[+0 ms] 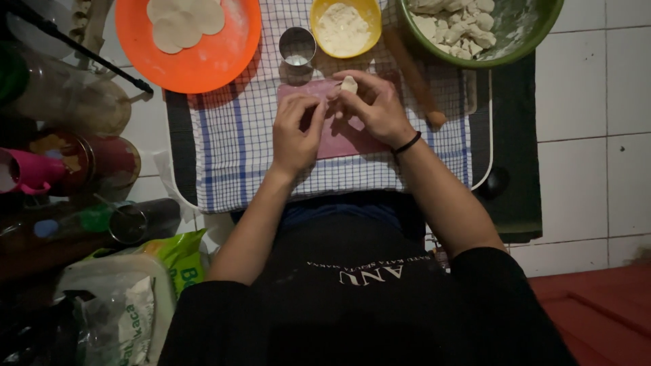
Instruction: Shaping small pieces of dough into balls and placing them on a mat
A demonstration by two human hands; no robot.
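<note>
Dough piece (pixel 349 84), small pale lump, long axis unclear, pinched at right hand (pixel 376 108) fingertips above pink board (pixel 352 139). Left hand (pixel 296 129) just beside, fingers curled together w/ tips at dough. Metal cup (pixel 297 46) behind.

round plastic plate (pixel 203 68): bright orange
small round bowl (pixel 366 13): yellow
big mixing bowl (pixel 542 34): green
checked cloth (pixel 237 149): white, blue lines
flat cutting board (pixel 352 139): pink
small dough piece (pixel 349 84): pale cream
floor tiles (pixel 583 102): white

Dim overall; light falls brightest on the checked cloth (pixel 237 135), while left of it the bottles (pixel 81 163) sink into murky, soft-focused shadow.
</note>
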